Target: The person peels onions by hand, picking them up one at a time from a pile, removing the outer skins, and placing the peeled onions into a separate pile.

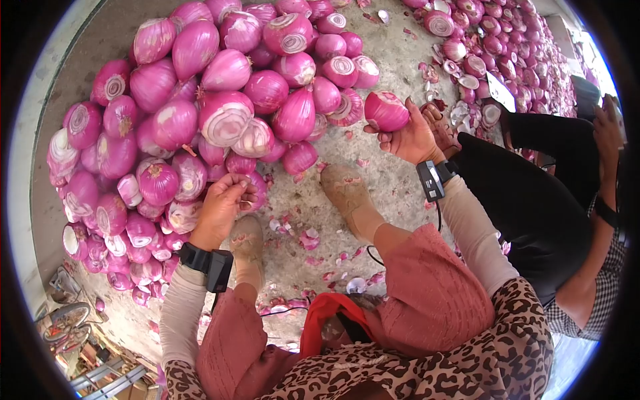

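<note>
My right hand [418,135] is closed around a red onion [387,111], held between thumb and fingers above the floor. This onion has glossy pink-purple skin and pale streaks. My left hand [225,204] is closed, its fingertips pinched together at the lower right edge of a big heap of red onions [175,125]. Whatever may be between those fingertips is too small or hidden to make out. A single onion [257,191] lies right behind the left fingertips. Many onions in the heap show cut, ringed ends.
Onion skins and trimmings [309,239] litter the concrete floor [293,207] around my shoes [347,199]. A second onion pile [497,40] lies at the upper right. Close on my right sits another person in black trousers [527,207]. Wires hang from both wrist devices.
</note>
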A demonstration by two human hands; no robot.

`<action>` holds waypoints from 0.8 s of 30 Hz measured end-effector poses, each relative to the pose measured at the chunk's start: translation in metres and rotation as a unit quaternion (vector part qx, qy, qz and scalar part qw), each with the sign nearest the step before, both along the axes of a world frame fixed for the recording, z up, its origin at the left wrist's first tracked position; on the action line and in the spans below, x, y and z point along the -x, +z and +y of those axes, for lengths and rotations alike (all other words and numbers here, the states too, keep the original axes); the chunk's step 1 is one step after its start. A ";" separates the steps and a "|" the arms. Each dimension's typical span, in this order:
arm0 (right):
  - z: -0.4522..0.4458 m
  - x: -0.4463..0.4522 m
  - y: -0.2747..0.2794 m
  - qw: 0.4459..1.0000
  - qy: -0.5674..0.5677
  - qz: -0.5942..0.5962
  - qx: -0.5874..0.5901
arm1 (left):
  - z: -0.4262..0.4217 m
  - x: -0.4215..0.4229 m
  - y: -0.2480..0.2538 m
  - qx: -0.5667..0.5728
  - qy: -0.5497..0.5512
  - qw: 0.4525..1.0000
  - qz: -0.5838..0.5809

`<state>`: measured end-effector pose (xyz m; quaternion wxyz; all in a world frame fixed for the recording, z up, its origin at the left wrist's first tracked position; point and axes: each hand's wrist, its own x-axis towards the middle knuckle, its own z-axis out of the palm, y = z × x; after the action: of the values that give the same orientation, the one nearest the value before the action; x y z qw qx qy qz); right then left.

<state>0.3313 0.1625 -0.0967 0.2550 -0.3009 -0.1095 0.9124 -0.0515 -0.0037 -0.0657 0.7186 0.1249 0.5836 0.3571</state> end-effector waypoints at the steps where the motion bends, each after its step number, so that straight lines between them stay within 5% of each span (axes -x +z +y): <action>1: -0.004 0.004 0.001 0.999 0.005 0.028 0.020 | -0.001 -0.004 0.001 0.002 0.002 1.000 0.001; 8: -0.029 0.051 0.006 0.981 0.108 0.142 0.075 | 0.014 -0.039 0.031 -0.020 -0.102 0.995 0.005; 10: -0.039 0.069 0.023 0.990 0.122 0.041 0.065 | 0.019 -0.046 0.038 -0.056 -0.136 0.989 -0.022; 12: -0.041 0.083 0.029 0.980 0.138 0.125 0.070 | 0.023 -0.054 0.050 -0.060 -0.142 0.988 -0.016; 16: -0.052 0.106 0.036 0.967 0.227 0.112 -0.036 | 0.022 -0.064 0.052 -0.048 -0.183 0.982 -0.006; 18: -0.062 0.110 0.037 0.965 0.245 0.031 -0.091 | 0.013 -0.071 0.033 -0.260 -0.179 0.945 0.084; 24: -0.063 0.090 0.028 0.962 0.269 0.040 -0.007 | -0.006 -0.070 0.028 -0.149 -0.312 0.918 0.193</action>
<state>0.2409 0.1000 -0.0683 0.0069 -0.2219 -0.1825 0.9578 0.0186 -0.0096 -0.0372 0.6404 0.4724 0.5823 0.1662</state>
